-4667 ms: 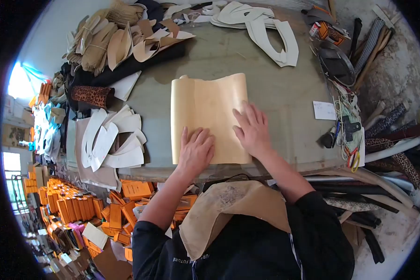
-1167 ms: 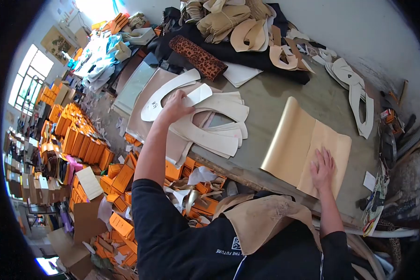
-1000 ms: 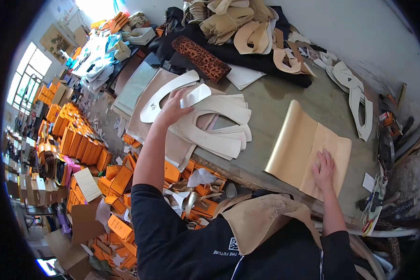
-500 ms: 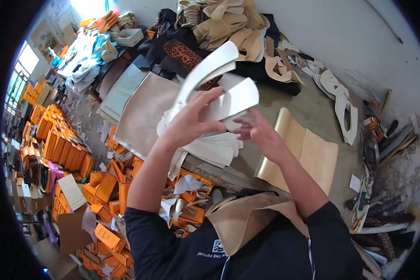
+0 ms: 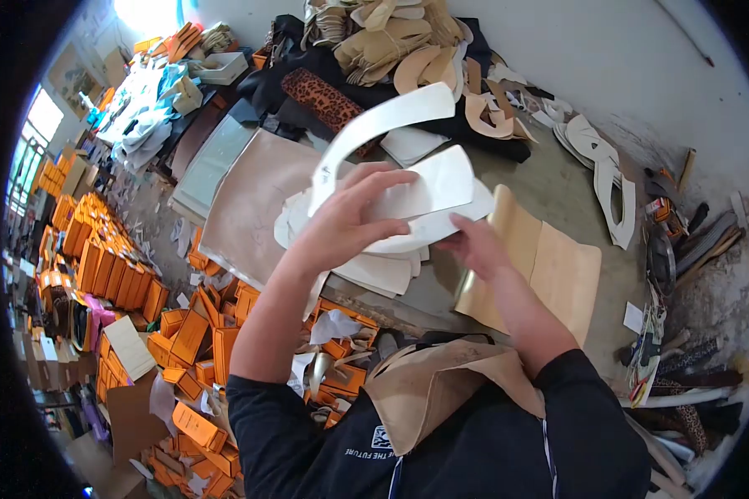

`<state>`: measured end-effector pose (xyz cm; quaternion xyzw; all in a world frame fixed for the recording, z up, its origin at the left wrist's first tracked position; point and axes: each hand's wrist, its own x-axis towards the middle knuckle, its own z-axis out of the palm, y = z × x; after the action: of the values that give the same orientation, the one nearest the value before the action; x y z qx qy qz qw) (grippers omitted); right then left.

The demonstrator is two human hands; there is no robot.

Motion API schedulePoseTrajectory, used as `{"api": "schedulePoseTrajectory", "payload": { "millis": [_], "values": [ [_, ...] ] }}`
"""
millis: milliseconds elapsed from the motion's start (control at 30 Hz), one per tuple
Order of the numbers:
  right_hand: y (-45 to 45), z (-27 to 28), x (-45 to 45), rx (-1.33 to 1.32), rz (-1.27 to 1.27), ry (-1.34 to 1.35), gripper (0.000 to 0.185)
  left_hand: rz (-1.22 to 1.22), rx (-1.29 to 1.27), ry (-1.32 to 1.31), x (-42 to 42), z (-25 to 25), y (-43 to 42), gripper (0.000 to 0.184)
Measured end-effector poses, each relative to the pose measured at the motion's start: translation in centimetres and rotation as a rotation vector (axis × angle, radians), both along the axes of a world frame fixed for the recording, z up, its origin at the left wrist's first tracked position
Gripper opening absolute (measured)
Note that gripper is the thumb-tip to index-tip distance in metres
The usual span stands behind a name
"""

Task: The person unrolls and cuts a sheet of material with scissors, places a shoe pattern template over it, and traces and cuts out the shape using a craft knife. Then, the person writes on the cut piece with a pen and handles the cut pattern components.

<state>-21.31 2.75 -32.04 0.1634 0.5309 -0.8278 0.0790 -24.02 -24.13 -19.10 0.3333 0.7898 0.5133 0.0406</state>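
Curved white pieces (image 5: pixel 445 185) are raised above the table, gripped by my left hand (image 5: pixel 345 218), its thumb and fingers on their near side. My right hand (image 5: pixel 478 244) pinches the right-hand end of a lower white piece, thumb on top. Beneath and left of them, more white pieces (image 5: pixel 374 274) lie fanned out on a pinkish-beige sheet (image 5: pixel 254 200). The gold-beige sheet (image 5: pixel 567 274), its left edge curled up, rests on the table to the right of my right hand and is not touched by it.
The greenish table (image 5: pixel 549 187) carries a leopard-print roll (image 5: pixel 320 98), dark rolls and bundled beige pieces along its back. White cut-outs (image 5: pixel 612 200) lie at the right. Orange boxes (image 5: pixel 100 249) crowd the floor at left. Cords (image 5: pixel 647 353) hang at the right edge.
The white pieces have been lifted off the stack and moved right in my left hand. My right hand has left the gold-beige sheet and taken hold of a white piece's end.
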Motion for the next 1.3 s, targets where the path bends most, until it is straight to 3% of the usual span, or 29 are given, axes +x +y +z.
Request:
{"api": "schedulePoseTrajectory", "payload": {
  "millis": [100,233,367,533,667,733,800,867,900,933,1000,1100,1300],
  "values": [
    [8.1,2.3,1.2,0.199,0.023,0.133,0.03,0.065,-0.112,0.09,0.7,0.0,-1.8,0.061],
    [20.8,5.4,7.2,0.13,-0.428,0.285,0.026,0.137,-0.476,0.161,1.8,-4.7,-2.0,0.072],
    [28.5,7.8,14.2,0.186,-0.688,0.22,0.032,0.059,-0.362,0.119,3.9,-6.5,4.1,0.074],
    [33.0,5.5,17.9,0.244,-0.586,0.122,0.034,-0.192,-0.097,0.114,6.8,-8.2,15.4,0.043],
    [34.3,1.8,17.5,0.219,-0.454,0.048,0.035,-0.314,-0.067,0.032,9.6,-11.5,22.9,0.041],
    [34.5,0.4,17.1,0.213,-0.432,0.017,0.036,-0.337,-0.105,0.154,10.2,-15.1,25.9,0.041],
    [35.2,-1.8,16.1,0.421,-0.25,-0.078,0.042,-0.295,-0.119,0.14,10.7,-16.7,27.6,0.038],
    [34.5,-2.8,15.2,0.914,-0.225,-0.368,0.048,-0.184,-0.27,0.379,11.4,-17.6,28.3,0.034],
    [32.0,-0.5,16.5,0.914,-0.287,-0.173,0.058,-0.183,-0.282,0.374,11.8,-17.9,28.6,0.034],
    [31.9,-1.2,15.9,0.905,-0.282,-0.17,0.058,-0.147,-0.269,0.386,12.0,-17.9,28.9,0.033],
    [31.2,-3.0,15.4,1.383,-0.288,-0.321,0.065,-0.119,-0.281,0.388,12.5,-17.7,29.3,0.032],
    [30.6,-3.3,15.3,1.508,-0.233,-0.351,0.072,-0.117,-0.305,0.369,12.7,-17.2,29.7,0.033],
    [30.8,-3.6,15.7,1.6,-0.334,-0.36,0.069,-0.028,-0.297,0.301,13.3,-18.1,30.0,0.038]
  ]
}}
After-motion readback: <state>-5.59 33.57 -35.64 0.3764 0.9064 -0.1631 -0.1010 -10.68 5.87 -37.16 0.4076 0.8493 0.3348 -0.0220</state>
